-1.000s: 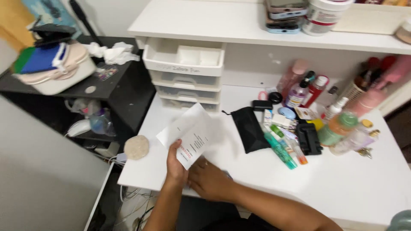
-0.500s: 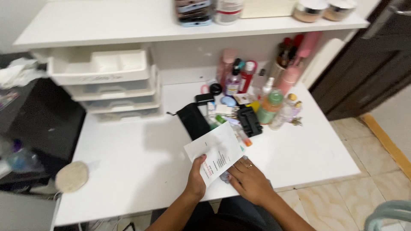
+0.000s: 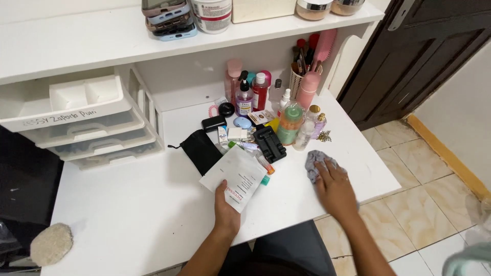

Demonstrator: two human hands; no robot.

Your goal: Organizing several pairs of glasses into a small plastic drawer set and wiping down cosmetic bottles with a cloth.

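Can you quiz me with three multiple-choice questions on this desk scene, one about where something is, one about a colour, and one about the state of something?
1. Where does the right hand rest?
A. on a grey cloth near the desk's right edge
B. inside a drawer
C. on the top shelf

2. What colour is the flat pouch behind the paper?
A. red
B. black
C. yellow

3. How is the white paper sheet held?
A. lying untouched on the floor
B. crumpled into a ball
C. flat, gripped at its lower edge by the left hand

Answers: 1 A, the fingers press on the cloth on the white desk. 2 B, the pouch is plainly black. 3 C, the thumb lies over the unfolded sheet.
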